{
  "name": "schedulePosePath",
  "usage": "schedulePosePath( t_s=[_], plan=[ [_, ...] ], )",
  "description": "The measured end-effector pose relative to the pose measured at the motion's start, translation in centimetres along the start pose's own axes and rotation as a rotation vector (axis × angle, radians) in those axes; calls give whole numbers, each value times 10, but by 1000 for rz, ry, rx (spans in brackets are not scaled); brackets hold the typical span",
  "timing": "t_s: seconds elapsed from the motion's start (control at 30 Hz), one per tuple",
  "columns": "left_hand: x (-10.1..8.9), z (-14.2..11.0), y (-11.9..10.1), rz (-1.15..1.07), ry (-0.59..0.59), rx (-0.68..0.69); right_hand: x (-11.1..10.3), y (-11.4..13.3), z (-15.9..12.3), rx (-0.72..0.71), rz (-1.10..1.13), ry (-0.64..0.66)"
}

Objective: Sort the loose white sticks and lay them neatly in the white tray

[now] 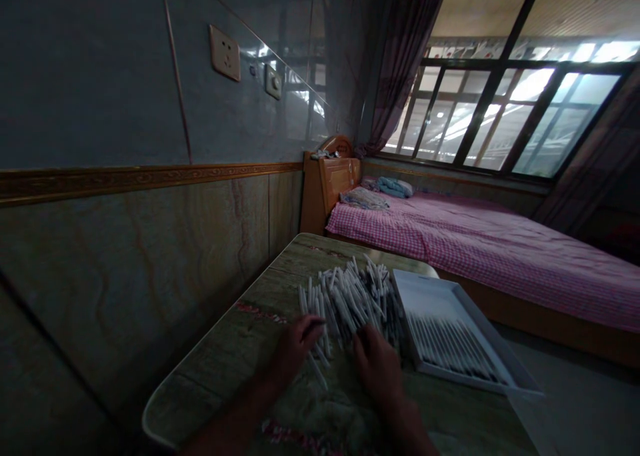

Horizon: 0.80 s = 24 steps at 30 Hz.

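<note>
A loose heap of thin white sticks (350, 303) lies crisscrossed on the stone-patterned table top (225, 369). My left hand (295, 349) is at the heap's near left edge, its fingers pinching one thin stick (313, 329). My right hand (377, 366) rests against the heap's near edge, fingers apart and holding nothing that I can see. To the right of the heap, a shallow white tray (440, 309) holds sticks lined up side by side (450, 346).
The table's left side stands against a tiled wall (150, 263) with a wall socket (225, 53). Beyond the table's far edge is a bed with a pink checked sheet (475, 256) and a wooden headboard (335, 183). A curtained window (505, 96) is behind it.
</note>
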State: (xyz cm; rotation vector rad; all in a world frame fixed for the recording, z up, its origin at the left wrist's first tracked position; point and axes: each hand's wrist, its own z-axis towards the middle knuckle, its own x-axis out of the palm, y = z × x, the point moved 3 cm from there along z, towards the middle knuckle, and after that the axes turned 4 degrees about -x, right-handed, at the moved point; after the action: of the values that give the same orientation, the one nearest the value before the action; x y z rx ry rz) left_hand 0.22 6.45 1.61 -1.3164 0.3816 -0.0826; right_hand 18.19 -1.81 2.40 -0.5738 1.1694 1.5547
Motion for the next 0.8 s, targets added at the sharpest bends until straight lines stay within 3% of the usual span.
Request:
schedulePosePath(
  t_s=[0.1, 0.17, 0.43, 0.63, 0.8],
  plan=[
    [12, -2, 4, -160, 94, -95, 9, 15, -7, -202, 47, 38],
    [15, -2, 7, -223, 106, -120, 14, 23, -9, -250, 32, 97],
    [5, 6, 8, -427, -74, -245, 11, 14, -1, -7, -206, 232],
    [10, 1, 5, -508, 19, -346, 11, 15, 4, 70, -308, 307],
    [11, 1, 7, -594, 68, -384, 12, 14, 4, 81, -328, 293]
  ],
)
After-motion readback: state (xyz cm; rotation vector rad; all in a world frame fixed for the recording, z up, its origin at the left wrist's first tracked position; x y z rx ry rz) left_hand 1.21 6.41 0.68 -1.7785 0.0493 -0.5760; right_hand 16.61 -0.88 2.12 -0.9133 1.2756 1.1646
